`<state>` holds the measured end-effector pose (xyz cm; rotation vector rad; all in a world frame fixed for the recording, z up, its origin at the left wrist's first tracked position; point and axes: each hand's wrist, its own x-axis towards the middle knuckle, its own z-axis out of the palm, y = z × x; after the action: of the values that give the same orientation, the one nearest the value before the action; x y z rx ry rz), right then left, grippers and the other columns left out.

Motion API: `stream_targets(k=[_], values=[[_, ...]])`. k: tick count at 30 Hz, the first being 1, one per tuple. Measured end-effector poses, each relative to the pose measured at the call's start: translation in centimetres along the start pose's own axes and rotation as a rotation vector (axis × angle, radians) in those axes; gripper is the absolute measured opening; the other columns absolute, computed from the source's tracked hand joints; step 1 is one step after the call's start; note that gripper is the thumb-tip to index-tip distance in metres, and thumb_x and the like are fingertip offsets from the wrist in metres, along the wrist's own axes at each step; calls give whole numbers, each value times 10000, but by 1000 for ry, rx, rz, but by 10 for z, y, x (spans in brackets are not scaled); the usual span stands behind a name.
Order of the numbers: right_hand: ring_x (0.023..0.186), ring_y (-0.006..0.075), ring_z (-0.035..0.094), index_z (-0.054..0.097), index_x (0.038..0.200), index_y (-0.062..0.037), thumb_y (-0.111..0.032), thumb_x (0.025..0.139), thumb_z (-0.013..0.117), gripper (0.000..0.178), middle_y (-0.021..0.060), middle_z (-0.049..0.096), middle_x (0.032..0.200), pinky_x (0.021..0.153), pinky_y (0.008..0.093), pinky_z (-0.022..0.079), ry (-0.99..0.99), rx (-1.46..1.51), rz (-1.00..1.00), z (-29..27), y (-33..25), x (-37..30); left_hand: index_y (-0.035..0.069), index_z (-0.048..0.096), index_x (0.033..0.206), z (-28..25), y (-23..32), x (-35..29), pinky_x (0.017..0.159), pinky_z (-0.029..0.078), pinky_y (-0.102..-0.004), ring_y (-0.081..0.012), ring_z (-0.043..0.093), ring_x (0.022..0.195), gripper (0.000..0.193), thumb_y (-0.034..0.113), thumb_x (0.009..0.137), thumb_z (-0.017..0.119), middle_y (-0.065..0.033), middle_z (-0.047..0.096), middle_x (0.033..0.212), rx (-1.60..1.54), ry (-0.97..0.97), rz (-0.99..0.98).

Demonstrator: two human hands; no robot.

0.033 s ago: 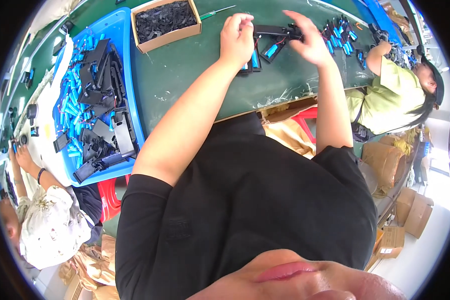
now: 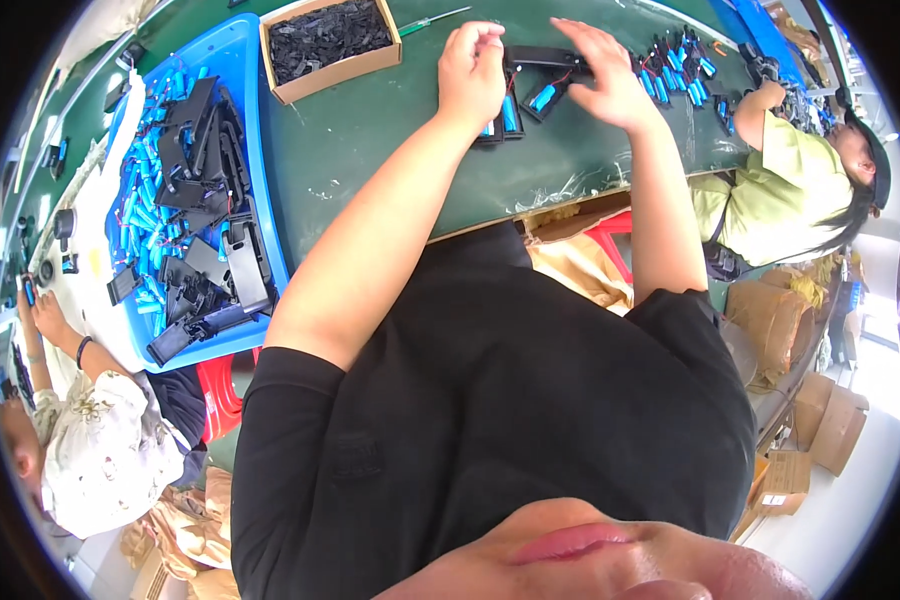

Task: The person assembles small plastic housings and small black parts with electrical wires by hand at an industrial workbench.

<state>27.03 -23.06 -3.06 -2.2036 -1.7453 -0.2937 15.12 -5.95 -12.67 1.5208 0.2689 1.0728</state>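
My left hand (image 2: pixel 475 72) is curled, its fingertips pinched on the left end of a black plastic housing (image 2: pixel 542 56) on the green table (image 2: pixel 370 170). My right hand (image 2: pixel 602 78) lies over the housing's right end, fingers bent down onto it. Just below the hands lie black holders with blue cylindrical cells (image 2: pixel 544 98) and thin red wires. Part of the housing is hidden under my right palm.
A blue tray (image 2: pixel 262 150) at the left holds several blue cells and black housings. A cardboard box of small black parts (image 2: pixel 330 40) and a green-handled screwdriver (image 2: pixel 432 20) lie behind. More cells (image 2: pixel 678 70) sit on the right. Co-workers sit at right (image 2: pixel 770 200) and left (image 2: pixel 100 460).
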Motion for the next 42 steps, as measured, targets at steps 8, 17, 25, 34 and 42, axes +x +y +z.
stream_targets(k=[8,17,25,34,42], values=[[1192,314,620,614,1433,-156,-75,810,700,634,129,707,1185,1166,474,354,-98,-58,18,10,35,-15,48,679,1104,10,5,-1,844,549,-362,-228,673,911,158,106,963,638,-108,661,1058,16,-28,-42],[963,101,663,710,1281,-31,-38,980,682,302,38,730,1005,899,264,525,21,457,219,-10,17,-22,157,654,1365,6,21,-10,1153,368,-520,-331,479,1408,613,258,769,757,-128,584,1471,357,-339,231],[973,54,607,746,1213,-6,-5,995,687,226,-6,672,1084,856,207,480,250,820,254,11,19,-21,178,784,1116,3,14,-15,1142,258,-616,-269,528,1348,332,323,820,741,-24,736,1210,554,-475,208],[616,10,445,755,1123,11,-103,1007,701,172,-60,606,755,529,216,306,371,1168,413,17,-6,-1,190,791,1089,2,12,-15,1130,247,-638,-252,532,1313,339,367,801,767,-35,731,1191,529,-467,176],[799,131,654,737,1230,-44,-413,952,758,462,29,718,921,740,279,525,160,299,544,4,4,-17,221,822,1050,2,19,-20,1127,243,-647,-248,457,1373,319,380,773,803,-29,669,1276,656,-555,185]])
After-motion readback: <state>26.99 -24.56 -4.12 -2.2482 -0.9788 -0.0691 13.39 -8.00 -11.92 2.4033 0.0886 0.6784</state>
